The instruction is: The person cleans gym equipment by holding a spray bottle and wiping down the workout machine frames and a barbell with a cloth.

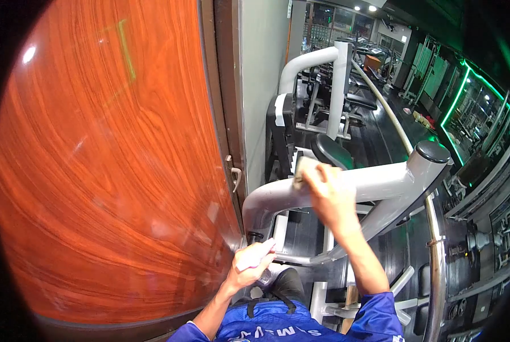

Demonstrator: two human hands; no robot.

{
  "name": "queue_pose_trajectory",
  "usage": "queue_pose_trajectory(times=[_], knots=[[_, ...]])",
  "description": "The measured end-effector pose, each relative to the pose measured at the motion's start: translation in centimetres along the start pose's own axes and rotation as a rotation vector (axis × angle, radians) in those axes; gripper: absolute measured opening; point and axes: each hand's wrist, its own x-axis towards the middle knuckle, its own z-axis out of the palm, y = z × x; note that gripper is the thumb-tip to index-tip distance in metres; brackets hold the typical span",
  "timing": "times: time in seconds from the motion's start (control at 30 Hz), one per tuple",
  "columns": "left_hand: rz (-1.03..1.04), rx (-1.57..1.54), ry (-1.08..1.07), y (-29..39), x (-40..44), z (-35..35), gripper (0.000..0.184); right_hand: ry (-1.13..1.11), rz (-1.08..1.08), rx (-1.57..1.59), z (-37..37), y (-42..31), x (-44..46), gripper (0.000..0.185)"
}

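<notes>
My right hand (335,199) is closed round a beige block (305,171), perhaps a sponge or folded cloth; blur hides its exact kind. Hand and block are over the thick light-grey tube (278,196) of a gym machine, and they seem to touch its upper side. Lower and to the left, my left hand (246,276) grips a white and pinkish item (256,255) that looks like a crumpled cloth. It is held in front of my body, near the bottom of the machine frame. Behind the tube sits a black pad (331,151).
A glossy wood-grain door (112,171) with a metal handle (236,175) stands close on my left. To the right runs a chrome upright bar (435,256). Further back are benches, other machines and a mirror edged by a green light strip (455,108).
</notes>
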Motion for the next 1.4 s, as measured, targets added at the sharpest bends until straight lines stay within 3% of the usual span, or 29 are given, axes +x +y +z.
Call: queue_pose_trajectory(times=[0.13,0.3,0.47,0.53,0.67,0.8,0.87,0.93,1.0,1.07,1.2,1.33,1.4], knots=[[-0.137,-0.07,0.017,0.4,-1.0,0.2,0.028,-0.015,-0.185,0.097,6.8,-5.7,0.3,0.038],[-0.201,-0.177,0.027,0.6,-2.2,0.4,0.016,-0.092,-0.397,0.096,14.2,-11.9,-0.3,0.019],[-0.181,-0.149,0.044,0.8,-2.4,0.6,0.015,-0.193,-0.387,0.165,13.3,-10.1,-0.7,0.018],[-0.169,-0.176,0.055,0.5,-2.3,0.8,0.015,-0.118,-0.385,0.185,10.0,-8.0,-0.9,0.02],[-0.215,-0.188,0.043,-0.1,-2.6,1.1,0.017,0.036,-0.189,0.234,0.9,-1.4,-1.3,0.031],[-0.243,-0.226,0.037,0.1,-2.5,1.3,0.016,0.294,0.12,-0.016,-4.9,6.1,-4.5,0.049],[-0.249,-0.222,0.036,-0.3,-2.7,1.4,0.016,0.452,0.294,-0.17,-6.1,8.9,-6.7,0.053],[-0.243,-0.192,0.024,-0.4,-2.6,1.6,0.016,0.591,0.507,-0.029,-5.8,8.9,-7.8,0.052],[-0.249,-0.187,0.014,-0.3,-2.5,1.8,0.017,0.663,0.555,-0.099,-2.8,7.4,-7.9,0.053],[-0.24,-0.166,-0.028,-0.1,-2.4,2.1,0.015,0.704,0.464,0.036,0.4,4.5,-7.2,0.051],[-0.253,-0.148,-0.073,0.4,-2.3,2.3,0.014,0.476,0.118,0.138,4.7,-0.5,-6.2,0.044],[-0.228,-0.154,-0.037,0.0,-2.4,2.5,0.017,0.432,0.033,0.159,4.6,0.6,-7.0,0.046],[-0.225,-0.147,-0.032,0.1,-2.3,2.2,0.016,0.534,0.058,0.105,3.2,2.9,-7.3,0.043]])
